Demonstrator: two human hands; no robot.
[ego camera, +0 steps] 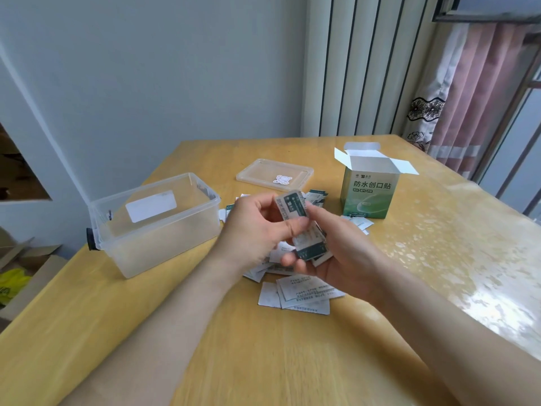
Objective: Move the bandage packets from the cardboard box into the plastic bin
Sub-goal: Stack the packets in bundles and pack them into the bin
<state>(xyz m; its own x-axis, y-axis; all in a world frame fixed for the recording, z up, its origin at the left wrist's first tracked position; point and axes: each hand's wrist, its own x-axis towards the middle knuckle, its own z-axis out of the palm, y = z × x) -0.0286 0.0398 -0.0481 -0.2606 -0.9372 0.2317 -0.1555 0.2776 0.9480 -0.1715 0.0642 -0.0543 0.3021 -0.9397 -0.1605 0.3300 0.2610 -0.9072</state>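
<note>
Above the counter [292, 361], between the plastic bin [152, 250] and the cardboard box [370, 197], I read both hands as closed on bandage packets [311, 244]: the left hand [254, 227] pinches one packet [292, 205], the right hand [345, 262] cups a fanned stack [314, 252]. Risk: I judge the stack may slide apart and scatter among the loose packets [304, 294] below during the carry to the bin. Blur hides the stack count, and I cannot see whether the box holds any more.

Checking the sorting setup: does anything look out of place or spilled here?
Yes: bandage packets lie scattered loose on the table between the plastic bin and the open cardboard box, in neither container.
</note>
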